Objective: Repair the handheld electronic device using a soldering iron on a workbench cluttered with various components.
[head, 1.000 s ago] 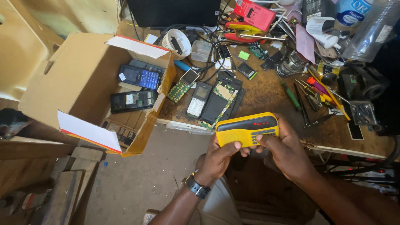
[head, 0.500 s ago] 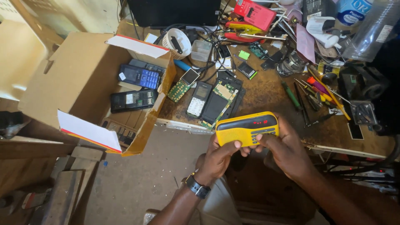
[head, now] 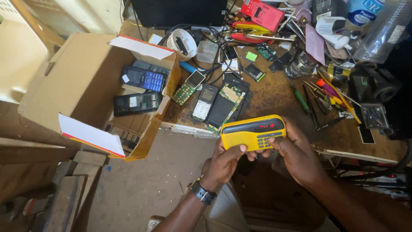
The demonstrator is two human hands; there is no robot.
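While both hands clamp it, yellow radio point(head: 253, 132) flat, dark top strip w/ red lit digits, grey btns.

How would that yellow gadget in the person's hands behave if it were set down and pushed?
The yellow device looks like a stiff plastic box, so it probably would not flex. Its long, flat-sided shape suggests it would slide rather than roll. The left hand and right hand hold it up by fingertips alone, so it is likely light.

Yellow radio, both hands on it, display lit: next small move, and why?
Probably press a key with the right thumb: it already rests on the keypad of the yellow radio, the red display is lit, and the left hand steadies the other end.
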